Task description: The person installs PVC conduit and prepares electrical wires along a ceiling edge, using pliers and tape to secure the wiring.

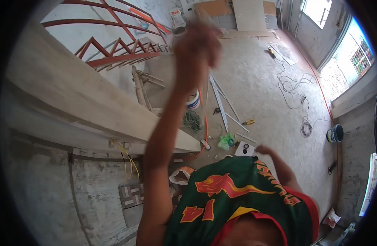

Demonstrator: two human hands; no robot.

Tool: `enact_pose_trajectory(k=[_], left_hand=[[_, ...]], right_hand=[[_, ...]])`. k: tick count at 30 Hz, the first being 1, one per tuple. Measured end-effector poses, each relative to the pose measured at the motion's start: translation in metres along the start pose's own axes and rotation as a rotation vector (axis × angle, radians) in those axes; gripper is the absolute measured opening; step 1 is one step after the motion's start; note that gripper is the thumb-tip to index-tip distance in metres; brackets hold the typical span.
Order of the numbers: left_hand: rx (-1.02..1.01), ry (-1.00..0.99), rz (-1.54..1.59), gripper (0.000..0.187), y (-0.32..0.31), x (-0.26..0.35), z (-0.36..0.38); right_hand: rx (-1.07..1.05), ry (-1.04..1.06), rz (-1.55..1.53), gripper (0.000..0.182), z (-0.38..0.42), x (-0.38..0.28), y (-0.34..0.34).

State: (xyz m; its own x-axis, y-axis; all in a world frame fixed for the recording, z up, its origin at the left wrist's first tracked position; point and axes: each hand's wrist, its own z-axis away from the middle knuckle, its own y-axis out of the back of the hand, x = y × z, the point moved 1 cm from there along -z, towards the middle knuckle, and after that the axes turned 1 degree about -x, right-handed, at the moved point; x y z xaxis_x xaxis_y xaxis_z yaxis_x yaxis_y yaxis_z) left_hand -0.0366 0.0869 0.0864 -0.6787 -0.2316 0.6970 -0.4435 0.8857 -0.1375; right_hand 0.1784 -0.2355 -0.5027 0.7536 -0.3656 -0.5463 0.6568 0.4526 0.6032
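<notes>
My left hand is raised in front of me, smeared by motion, its fingers seemingly curled. Anything in it is lost in the blur. Past its wrist, lower down, are a long beam with a pale plastered side and a red metal truss. At my right side hangs my right hand, small and partly lit, its fingers not distinct. It overlaps the edge of a white panel with dark round holes. Beside that panel lies a green plastic bag.
Metal strips, yellow-handled pliers and a coil of green wire lie on the concrete floor. An orange hose runs past the beam. Cables spread at right, near a dark bucket. Yellow wires stick out at left.
</notes>
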Motion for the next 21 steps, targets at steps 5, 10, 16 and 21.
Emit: enact_pose_trajectory(k=[5,10,16,21], left_hand=[[-0.03,0.465,-0.023,0.026,-0.043,-0.082,0.061],[0.001,0.615,0.083,0.034,-0.061,-0.109,0.092],[0.112,0.732,0.135,0.035,-0.076,-0.108,0.1],[0.135,0.773,0.1,0.034,-0.071,-0.116,0.108]], right_hand=[[-0.051,-0.231,-0.624,0.043,0.05,-0.042,-0.059],[0.023,-0.291,-0.589,0.037,0.049,-0.013,-0.098],[-0.117,-0.318,-0.561,0.039,0.077,-0.023,-0.092],[-0.301,-0.325,-0.406,0.039,0.09,-0.034,-0.067]])
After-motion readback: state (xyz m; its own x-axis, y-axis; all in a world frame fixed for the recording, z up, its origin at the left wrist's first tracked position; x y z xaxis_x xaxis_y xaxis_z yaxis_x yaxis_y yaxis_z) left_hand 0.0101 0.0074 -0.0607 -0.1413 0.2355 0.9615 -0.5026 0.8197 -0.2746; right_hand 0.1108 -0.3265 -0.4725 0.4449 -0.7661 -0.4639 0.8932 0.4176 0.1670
